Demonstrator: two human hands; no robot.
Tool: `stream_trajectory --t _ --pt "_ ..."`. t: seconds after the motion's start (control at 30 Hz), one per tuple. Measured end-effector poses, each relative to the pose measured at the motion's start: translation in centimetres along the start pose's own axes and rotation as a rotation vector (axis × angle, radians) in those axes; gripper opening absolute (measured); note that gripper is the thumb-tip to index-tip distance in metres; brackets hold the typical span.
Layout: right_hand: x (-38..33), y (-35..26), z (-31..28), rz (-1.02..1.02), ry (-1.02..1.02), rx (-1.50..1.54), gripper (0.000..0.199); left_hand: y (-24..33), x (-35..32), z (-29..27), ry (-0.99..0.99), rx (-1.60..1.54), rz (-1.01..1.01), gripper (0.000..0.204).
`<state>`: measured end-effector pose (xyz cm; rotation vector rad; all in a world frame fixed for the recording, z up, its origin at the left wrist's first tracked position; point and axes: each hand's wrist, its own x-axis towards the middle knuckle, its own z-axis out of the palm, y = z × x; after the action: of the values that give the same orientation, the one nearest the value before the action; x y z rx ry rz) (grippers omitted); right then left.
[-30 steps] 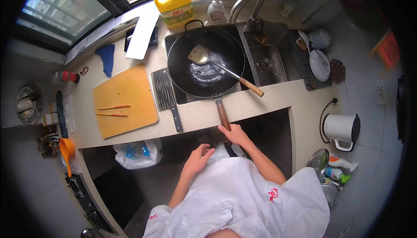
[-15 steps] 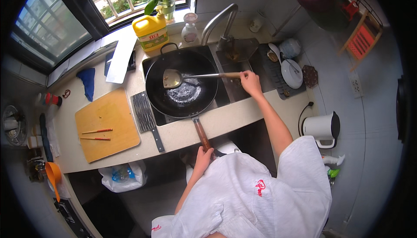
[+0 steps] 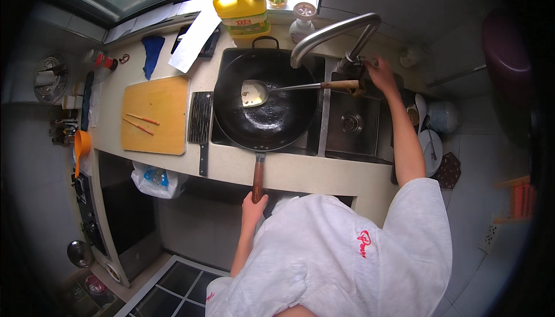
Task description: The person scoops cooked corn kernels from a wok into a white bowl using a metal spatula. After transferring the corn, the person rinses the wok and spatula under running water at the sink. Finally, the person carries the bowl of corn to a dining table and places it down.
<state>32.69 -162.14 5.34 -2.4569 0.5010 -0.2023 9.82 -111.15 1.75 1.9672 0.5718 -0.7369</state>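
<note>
My left hand (image 3: pixel 252 207) is closed round the brown wooden handle of a black wok (image 3: pixel 277 138). The wok sits over the left sink basin, its inside dark and wet-looking. A metal spatula (image 3: pixel 255 93) rests in it, its wooden-ended handle reaching right over the other basin. At the base of the curved metal faucet (image 3: pixel 341 31), my right hand (image 3: pixel 381 75) has its fingers on the lever; the fingertips are partly hidden. The faucet's spout points over the wok's right side.
Left of the wok are a cleaver (image 3: pixel 200 126) and a cutting board (image 3: pixel 147 141) with two chopsticks (image 3: pixel 141 119). A yellow jug (image 3: pixel 237 10) and a white pump bottle (image 3: pixel 303 19) stand behind. The right basin (image 3: pixel 364 143) has a drain. White dishes (image 3: pixel 430 146) lie farther right.
My right hand has let go of the spatula's handle and moved right and back to the faucet lever. The spatula stays in the wok. My left hand keeps the wok handle. The view has shifted.
</note>
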Motion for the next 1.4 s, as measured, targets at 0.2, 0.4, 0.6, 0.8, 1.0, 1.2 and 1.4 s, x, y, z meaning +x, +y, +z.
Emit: stream_trajectory --t 0.2,0.4,0.6,0.8,1.0,1.2,1.4 --pt "1.4 3.4 1.6 -0.037 -0.014 -0.008 0.027 0.2 -0.3 0.4 -0.017 -0.017 0.010 0.030" --pt "2.0 4.7 1.8 -0.121 0.003 0.009 0.024 0.4 0.0 0.3 -0.060 -0.044 -0.034 0.029" --pt "1.9 4.5 1.1 -0.155 -0.009 -0.045 0.025 1.3 -0.4 0.1 -0.082 -0.103 -0.047 0.028" --pt "2.3 5.3 1.3 -0.147 0.007 -0.027 0.025 0.5 -0.1 0.2 -0.085 -0.122 -0.033 0.028" --pt "2.0 4.9 1.1 -0.115 -0.014 -0.013 0.025 1.6 -0.6 0.1 -0.088 -0.103 -0.045 0.028" --pt "2.3 6.6 1.3 -0.075 -0.087 0.047 0.030 1.8 -0.7 0.0 -0.096 -0.106 -0.056 0.027" --pt "1.8 7.0 1.1 0.058 -0.175 0.340 0.036 1.7 -0.8 0.1 -0.080 -0.113 -0.045 0.027"
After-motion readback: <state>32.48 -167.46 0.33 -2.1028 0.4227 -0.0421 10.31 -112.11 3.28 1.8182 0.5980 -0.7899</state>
